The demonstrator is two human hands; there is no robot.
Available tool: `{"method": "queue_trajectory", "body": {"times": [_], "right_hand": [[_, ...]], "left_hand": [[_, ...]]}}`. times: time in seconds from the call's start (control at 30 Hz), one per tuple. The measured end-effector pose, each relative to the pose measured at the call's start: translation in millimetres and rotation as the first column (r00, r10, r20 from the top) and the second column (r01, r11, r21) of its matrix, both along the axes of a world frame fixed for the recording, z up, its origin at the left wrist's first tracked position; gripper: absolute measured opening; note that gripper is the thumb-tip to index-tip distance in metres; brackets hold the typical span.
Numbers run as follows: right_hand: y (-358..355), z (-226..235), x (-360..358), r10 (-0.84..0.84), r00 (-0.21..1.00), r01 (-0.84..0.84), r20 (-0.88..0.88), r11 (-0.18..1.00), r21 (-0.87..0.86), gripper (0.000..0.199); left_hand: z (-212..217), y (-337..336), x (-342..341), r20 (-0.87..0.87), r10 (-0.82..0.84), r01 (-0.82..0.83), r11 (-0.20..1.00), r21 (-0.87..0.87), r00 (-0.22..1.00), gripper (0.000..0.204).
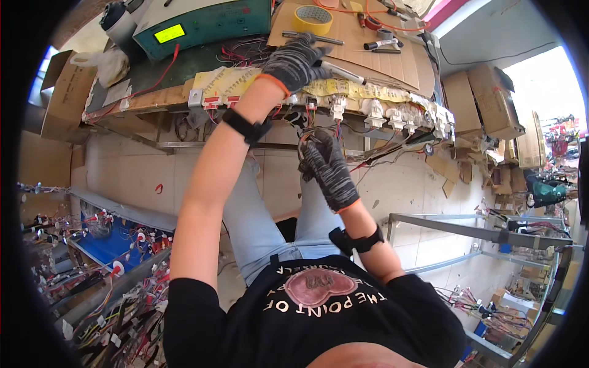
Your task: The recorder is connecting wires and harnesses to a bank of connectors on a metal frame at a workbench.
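Note:
My left hand [293, 66], in a grey and black knit glove, is over the front of the bench with its fingers apart. Its fingertips are at a dark pen [328, 40], and beside its thumb a white marker-like stick [345, 72] lies slanted; no firm grip on either shows. Below the bench edge my right hand [330, 172], gloved alike, is closed around a bundle of thin wires [305, 138]. The wires hang near white plug connectors [337, 108] fixed along a yellow-taped strip [383, 92] on the edge.
A green test instrument [208, 27] with a lit screen stands back left. A yellow tape roll [311, 19] rests on a cardboard sheet [374, 58], with pens nearby. Cardboard boxes [485, 101] stand at the right. Metal frames [442, 222] and wire harnesses [123, 306] flank me.

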State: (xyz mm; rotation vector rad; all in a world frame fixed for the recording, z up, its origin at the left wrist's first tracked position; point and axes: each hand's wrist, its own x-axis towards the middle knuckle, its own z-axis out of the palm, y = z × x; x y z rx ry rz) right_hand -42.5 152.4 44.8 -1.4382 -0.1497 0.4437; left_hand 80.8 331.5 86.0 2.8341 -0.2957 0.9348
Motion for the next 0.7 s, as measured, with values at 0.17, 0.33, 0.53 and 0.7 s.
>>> {"method": "queue_trajectory", "body": {"times": [0.17,0.33,0.53,0.7], "right_hand": [[-37.7,-48.7,45.1,0.228,0.672,0.341,0.704,0.749,-0.568,0.030],[-6.0,-34.2,-44.6,0.561,0.423,0.026,0.712,0.778,-0.628,0.022],[18.1,-68.8,26.4,0.065,0.837,0.193,0.543,0.894,-0.404,0.022],[-72.8,45.4,-119.5,0.762,0.511,-0.535,0.398,0.644,-0.546,0.027]], "left_hand": [[-45.4,-13.0,-51.4,0.260,-0.079,0.270,0.159,-0.950,0.962,0.046],[-264.5,66.7,-137.5,0.246,0.390,0.339,-0.190,-0.922,0.888,0.048],[-173.4,-93.5,-153.4,0.412,-0.494,0.008,-0.633,-0.774,0.766,0.056],[-81.4,-136.5,-360.4,-0.186,-0.677,-0.302,-0.056,-0.952,0.712,0.049]]}}
